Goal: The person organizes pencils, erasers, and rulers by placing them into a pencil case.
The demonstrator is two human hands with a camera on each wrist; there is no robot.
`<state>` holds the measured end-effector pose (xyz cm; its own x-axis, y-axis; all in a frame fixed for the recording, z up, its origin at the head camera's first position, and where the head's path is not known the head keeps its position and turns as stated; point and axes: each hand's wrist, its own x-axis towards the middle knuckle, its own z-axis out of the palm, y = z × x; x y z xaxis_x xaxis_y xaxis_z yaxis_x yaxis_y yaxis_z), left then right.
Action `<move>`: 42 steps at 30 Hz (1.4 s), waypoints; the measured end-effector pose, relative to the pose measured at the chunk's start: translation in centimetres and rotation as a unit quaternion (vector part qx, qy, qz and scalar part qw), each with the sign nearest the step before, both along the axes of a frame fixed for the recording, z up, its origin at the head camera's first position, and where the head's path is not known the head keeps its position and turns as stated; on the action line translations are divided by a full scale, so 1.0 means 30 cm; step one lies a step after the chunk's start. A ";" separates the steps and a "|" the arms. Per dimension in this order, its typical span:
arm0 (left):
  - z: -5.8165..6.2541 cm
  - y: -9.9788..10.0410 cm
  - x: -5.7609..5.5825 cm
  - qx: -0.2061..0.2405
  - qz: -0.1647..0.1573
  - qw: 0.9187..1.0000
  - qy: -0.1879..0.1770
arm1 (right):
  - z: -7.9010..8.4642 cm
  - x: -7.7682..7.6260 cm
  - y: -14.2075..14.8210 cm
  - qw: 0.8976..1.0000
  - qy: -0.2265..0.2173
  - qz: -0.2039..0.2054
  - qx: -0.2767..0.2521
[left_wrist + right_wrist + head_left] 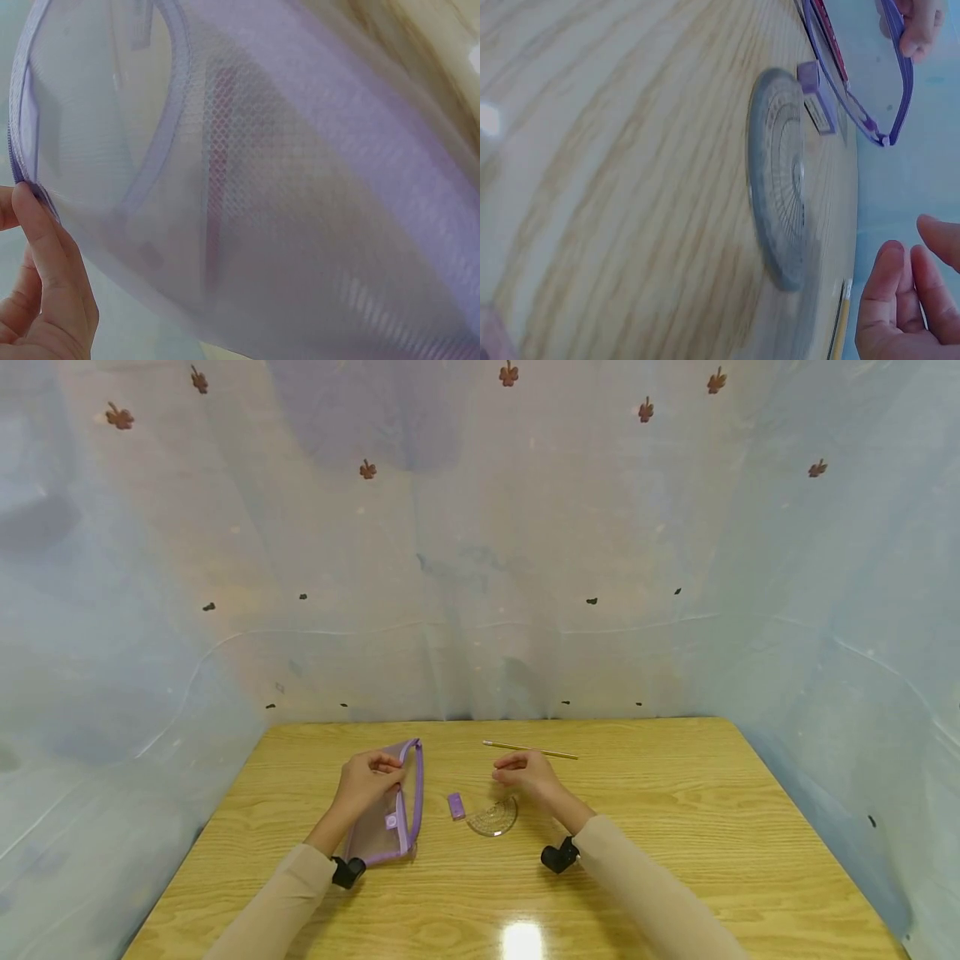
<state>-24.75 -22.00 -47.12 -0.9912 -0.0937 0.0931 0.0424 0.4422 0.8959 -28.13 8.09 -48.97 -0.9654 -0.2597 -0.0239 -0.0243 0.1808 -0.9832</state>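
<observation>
My left hand (pixel 366 783) pinches the zippered edge of a see-through purple mesh pencil pouch (pixel 372 833), and the pouch's mouth gapes toward the right. Through the mesh, the left wrist view shows a long slim reddish item (pixel 217 165) inside; its kind is unclear. My right hand (pixel 527 774) hovers above the table, fingers loosely bent and thumb apart, with nothing between them. Below and left of it lies a clear half-round protractor (pixel 492 819). A purple eraser (pixel 456 806) rests between protractor and pouch. Behind the right hand is a yellow pencil (pixel 555 753).
The wooden table (pixel 675 827) carries all these things. A pale patterned curtain (pixel 480 552) hangs behind it and along both sides. Each wrist wears a small black camera mount (pixel 558 857).
</observation>
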 end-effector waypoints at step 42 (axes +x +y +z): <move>-0.004 -0.001 0.004 0.017 -0.012 1.000 0.002 | 0.007 -0.044 0.203 0.998 0.036 -0.035 0.040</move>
